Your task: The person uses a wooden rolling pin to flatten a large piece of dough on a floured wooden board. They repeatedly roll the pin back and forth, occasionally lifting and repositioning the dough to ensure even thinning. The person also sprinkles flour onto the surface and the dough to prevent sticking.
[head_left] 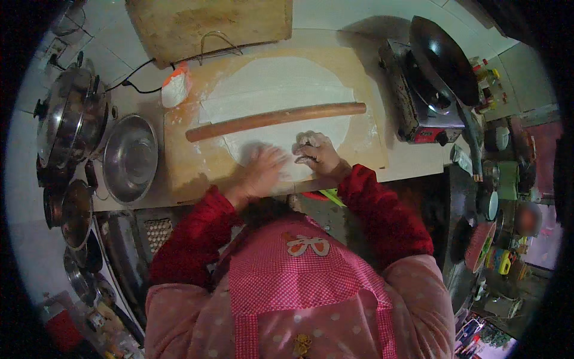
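A long wooden rolling pin (pixel 287 117) lies at a slight slant across a wide, thin sheet of dough (pixel 282 74). The dough is spread on a floured wooden board (pixel 184 177), and straight edges in it beside the pin suggest a folded layer. My left hand (pixel 265 168), blurred, is over the dough's near part with its fingers apart and nothing visible in it. Close by on the right, my right hand (pixel 316 152) has curled, flour-coated fingers; whether something is inside them cannot be seen. Neither hand touches the pin.
An open bag of flour (pixel 175 89) stands at the board's back left corner. Left of the board are a steel basin (pixel 131 159) and a lidded steel pot (pixel 67 116). At right, a wok (pixel 444 58) leans over a gas stove (pixel 421 98), its handle pointing towards me.
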Available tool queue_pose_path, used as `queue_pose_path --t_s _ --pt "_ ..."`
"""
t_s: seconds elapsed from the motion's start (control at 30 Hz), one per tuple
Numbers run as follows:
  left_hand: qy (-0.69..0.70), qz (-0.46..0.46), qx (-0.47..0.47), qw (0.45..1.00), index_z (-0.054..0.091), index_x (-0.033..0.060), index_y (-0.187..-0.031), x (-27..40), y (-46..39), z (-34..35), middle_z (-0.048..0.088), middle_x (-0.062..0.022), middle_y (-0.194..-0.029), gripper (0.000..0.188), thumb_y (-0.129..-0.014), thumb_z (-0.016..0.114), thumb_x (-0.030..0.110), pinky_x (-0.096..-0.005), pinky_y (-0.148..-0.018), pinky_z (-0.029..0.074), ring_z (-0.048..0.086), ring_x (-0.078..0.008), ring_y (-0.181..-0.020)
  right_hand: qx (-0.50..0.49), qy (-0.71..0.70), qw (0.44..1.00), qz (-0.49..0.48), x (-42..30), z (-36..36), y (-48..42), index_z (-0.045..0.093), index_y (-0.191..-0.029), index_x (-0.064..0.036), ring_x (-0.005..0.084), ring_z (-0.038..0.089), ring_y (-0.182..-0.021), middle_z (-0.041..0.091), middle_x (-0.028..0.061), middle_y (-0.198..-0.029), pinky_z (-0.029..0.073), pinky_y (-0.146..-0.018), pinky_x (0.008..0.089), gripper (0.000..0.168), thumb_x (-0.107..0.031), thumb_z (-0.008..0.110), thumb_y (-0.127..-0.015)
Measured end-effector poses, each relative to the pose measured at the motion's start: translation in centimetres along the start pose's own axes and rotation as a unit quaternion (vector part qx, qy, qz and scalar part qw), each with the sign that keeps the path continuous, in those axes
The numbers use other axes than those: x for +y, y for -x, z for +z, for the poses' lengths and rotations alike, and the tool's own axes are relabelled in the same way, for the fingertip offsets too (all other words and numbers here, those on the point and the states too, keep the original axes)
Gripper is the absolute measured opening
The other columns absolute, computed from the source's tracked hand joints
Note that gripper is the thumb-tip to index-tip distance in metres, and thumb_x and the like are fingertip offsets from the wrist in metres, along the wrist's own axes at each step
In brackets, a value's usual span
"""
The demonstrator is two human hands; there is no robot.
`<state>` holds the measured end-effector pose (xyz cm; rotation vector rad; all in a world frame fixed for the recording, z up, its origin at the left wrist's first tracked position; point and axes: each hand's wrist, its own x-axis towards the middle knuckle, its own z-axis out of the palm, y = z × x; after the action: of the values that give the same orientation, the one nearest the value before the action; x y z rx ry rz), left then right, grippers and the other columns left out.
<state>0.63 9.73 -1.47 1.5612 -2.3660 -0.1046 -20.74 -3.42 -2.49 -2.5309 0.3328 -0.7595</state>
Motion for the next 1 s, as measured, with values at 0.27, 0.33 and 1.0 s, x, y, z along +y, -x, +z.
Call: queue_pose_path --t_s 0.27,0.33,1.0 --pt "0.092 0.015 0.059 0.994 0.065 0.0135 -0.111 2.2 0.8 2.3 0.057 -0.0057 -0.119 0.038 -0.080 0.067 0.035 -0.0482 -0.099 0.033 0.048 -0.0273 -0.117 -0.024 -0.145 0.987 0.061 2.0 -0.4 0.8 0.067 -0.100 -0.008 0.0364 0.056 -0.101 0.063 0.0138 -0.107 0.045 -0.086 0.0448 0.021 -0.011 0.067 -0.080" --pt "0.134 -0.013 0.086 0.987 0.068 0.0132 -0.104 2.6 0.7 2.0 0.058 -0.0049 -0.115 0.031 -0.080 0.065 0.032 -0.0463 -0.096 0.034 0.049 -0.0268 -0.113 -0.046 -0.183 0.977 0.094 0.1 -2.2 -1.0 0.067 -0.101 -0.008 0.0355 0.056 -0.101 0.063 0.0144 -0.105 0.045 -0.089 0.0440 0.019 -0.011 0.067 -0.082" --pt "0.211 -0.139 0.094 0.963 0.064 0.0051 -0.105 0.8 -1.2 -0.6 0.064 -0.0162 -0.104 0.025 -0.081 0.057 0.007 -0.0463 -0.096 0.041 0.057 -0.0356 -0.104 -0.151 -0.035 0.982 0.103 0.5 -3.4 -1.3 0.064 -0.108 -0.008 0.0356 0.062 -0.095 0.065 0.0164 -0.099 0.049 -0.082 0.0425 0.031 -0.005 0.064 -0.078"
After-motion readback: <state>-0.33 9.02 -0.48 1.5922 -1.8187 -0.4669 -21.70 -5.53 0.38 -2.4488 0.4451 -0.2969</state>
